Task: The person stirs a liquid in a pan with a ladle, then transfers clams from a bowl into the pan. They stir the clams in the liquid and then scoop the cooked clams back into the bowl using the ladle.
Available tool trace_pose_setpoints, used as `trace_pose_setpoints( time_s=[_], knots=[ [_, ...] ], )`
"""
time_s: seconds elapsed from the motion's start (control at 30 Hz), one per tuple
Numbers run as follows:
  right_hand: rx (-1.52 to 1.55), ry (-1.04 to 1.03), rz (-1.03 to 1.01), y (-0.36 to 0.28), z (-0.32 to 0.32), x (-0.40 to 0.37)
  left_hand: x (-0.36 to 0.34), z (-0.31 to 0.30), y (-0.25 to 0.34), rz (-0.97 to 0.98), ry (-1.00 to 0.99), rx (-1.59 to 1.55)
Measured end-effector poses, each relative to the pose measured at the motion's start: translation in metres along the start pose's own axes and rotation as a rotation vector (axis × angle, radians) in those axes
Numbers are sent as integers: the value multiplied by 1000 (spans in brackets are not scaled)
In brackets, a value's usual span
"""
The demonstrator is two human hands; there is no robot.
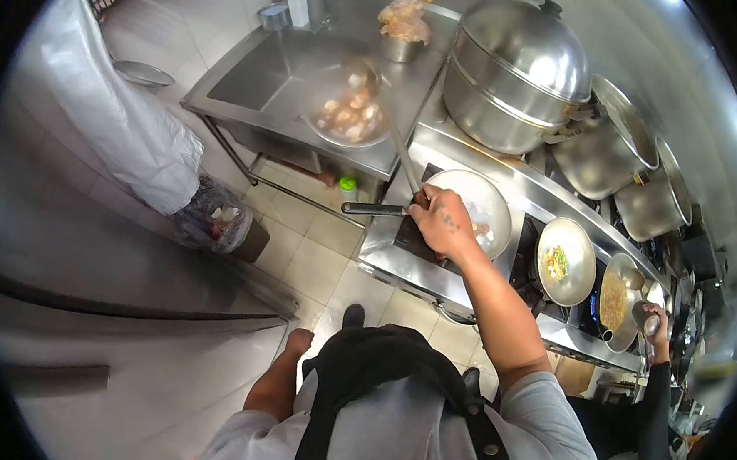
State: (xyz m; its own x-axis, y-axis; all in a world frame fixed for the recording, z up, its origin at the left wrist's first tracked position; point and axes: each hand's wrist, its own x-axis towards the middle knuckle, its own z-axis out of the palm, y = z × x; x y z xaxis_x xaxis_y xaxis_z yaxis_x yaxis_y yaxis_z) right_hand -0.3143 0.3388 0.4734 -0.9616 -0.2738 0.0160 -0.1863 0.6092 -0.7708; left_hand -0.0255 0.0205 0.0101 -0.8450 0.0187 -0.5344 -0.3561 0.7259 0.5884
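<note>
Steel counter [236, 91] and stove range [542, 194] fill this tiled kitchen; we find the right hand [443, 222], by the wok [479, 192], clamped on the long handle of a skimmer [350, 113], its blurred bowl of pale food seemingly over the counter; left hand [298, 342] hangs at the hip, grip indiscernible.

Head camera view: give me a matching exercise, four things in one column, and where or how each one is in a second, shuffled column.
Column one
1. right hand
2. left hand
3. domed lid
4. small pan

Column two
A. holds yellow and green food
B. grips a long metal handle
C. sits on the tall steel pot
D. hangs low at the person's side

Pairs: 1-B, 2-D, 3-C, 4-A
</note>
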Motion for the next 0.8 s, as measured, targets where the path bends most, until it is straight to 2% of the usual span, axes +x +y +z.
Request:
trace_pose_setpoints(
  time_s=[0.03,0.1,0.17,0.2,0.27,0.3,0.37,0.43,0.47,0.5,0.57,0.63,0.7,0.77,0.8],
  knots=[
    [-273,103,-173,7,7,-1,-1,-3,-1,-2,4,-1],
    [-296,23,-87,-2,2,-12,-14,-14,11,199,-62,416],
    [-341,82,-86,12,2,-22,-12,-10,2,272,-38,492],
    [-342,81,-79,18,0,-28,-8,-2,-10,363,50,492],
    [23,110,-95,34,-6,-45,-6,1,-13,491,138,462],
    [22,116,-77,28,-16,-59,1,0,-12,498,122,464],
    [336,9,332,18,-38,-94,11,5,-11,207,28,203],
    [373,94,363,42,-45,-135,35,18,-31,152,70,-136],
    [267,105,408,50,-52,-154,38,5,-13,145,-59,33],
    [212,115,465,53,-58,-170,18,-22,52,-409,-13,-508],
    [202,174,554,72,-61,-199,47,5,-1,143,25,-59],
    [223,209,615,89,-62,-219,61,4,0,173,-25,-10],
    [72,251,522,126,-55,-236,71,-8,15,199,-73,42],
    [40,205,609,136,-55,-246,73,-16,36,24,-138,83],
    [-14,244,572,138,-53,-250,76,-15,38,27,-145,89]
  ],
)
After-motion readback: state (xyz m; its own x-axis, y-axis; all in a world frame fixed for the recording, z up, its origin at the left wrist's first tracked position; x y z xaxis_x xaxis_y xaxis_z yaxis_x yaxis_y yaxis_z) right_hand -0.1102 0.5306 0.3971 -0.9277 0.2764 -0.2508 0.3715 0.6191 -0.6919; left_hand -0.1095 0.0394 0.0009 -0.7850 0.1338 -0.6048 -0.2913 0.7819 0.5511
